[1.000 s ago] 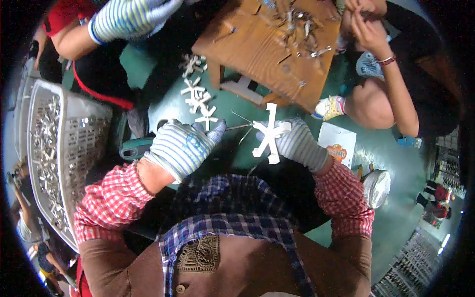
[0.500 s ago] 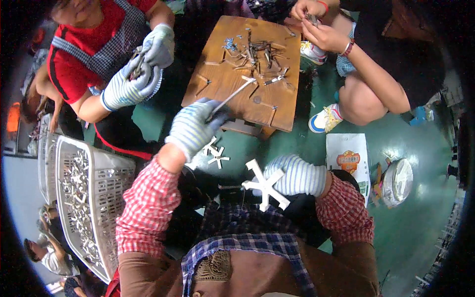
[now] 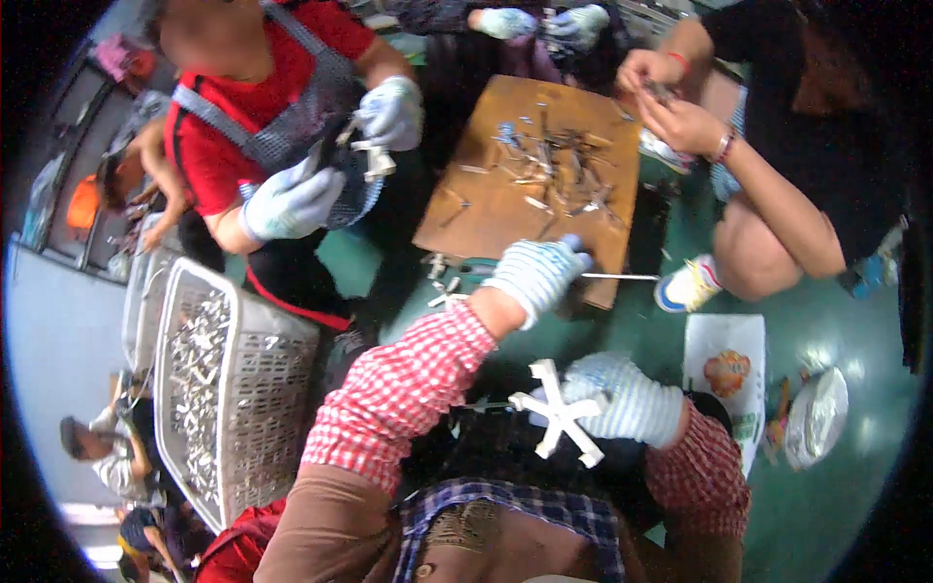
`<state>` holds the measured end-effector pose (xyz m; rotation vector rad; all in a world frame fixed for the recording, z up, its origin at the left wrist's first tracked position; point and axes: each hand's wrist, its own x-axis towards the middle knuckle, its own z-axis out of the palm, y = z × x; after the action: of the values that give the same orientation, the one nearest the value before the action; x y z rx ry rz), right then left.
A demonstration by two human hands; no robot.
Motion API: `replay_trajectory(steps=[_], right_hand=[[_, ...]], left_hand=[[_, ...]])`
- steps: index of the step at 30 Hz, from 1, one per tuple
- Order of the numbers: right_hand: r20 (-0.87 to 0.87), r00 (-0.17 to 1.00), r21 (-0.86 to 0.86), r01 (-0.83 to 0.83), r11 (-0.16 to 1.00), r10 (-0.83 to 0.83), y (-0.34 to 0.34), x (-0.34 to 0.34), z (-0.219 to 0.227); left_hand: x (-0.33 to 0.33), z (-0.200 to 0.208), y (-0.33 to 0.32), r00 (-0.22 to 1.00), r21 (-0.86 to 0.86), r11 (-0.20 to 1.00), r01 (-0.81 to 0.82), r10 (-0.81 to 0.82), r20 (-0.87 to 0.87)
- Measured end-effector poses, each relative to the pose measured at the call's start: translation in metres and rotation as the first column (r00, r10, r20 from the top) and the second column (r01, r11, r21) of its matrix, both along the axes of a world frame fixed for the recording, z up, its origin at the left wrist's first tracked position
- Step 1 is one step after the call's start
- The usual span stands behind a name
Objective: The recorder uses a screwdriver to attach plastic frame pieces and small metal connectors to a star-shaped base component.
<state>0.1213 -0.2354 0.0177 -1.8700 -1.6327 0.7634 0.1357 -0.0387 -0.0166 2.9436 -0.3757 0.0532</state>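
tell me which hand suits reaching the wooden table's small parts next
Probably the left hand: it appears by the wooden table, closer to the small parts, though it holds a metal-shafted tool. The right hand is farther back, holding a white star-shaped piece.

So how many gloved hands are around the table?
6: wearer's left hand, right hand; two gloves on the person in red; two gloves at the top edge; some may be hidden.

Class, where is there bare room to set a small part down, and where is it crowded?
Bare green floor shows between the rod in the left hand, the right hand and the white sheet; more lies right of the round silvery object. Crowded: the middle of the wooden table, strewn with small pieces, and the white basket, full of parts.
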Motion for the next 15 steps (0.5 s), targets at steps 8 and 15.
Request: replay_trajectory(steps=[8,15], right_hand=[[-0.097,0.995,0.239,0.0,0.971,0.024,-0.001,-0.002,-0.017],[-0.97,-0.226,-0.127,0.15,0.981,-0.091,-0.026,0.017,-0.084]], left_hand=[[-0.014,0.01,0.005,0.963,-0.42,0.906,-0.057,0.162,0.217],[-0.048,0.045,0.041,0.922,-0.913,0.171,-0.371,0.186,-0.34]])
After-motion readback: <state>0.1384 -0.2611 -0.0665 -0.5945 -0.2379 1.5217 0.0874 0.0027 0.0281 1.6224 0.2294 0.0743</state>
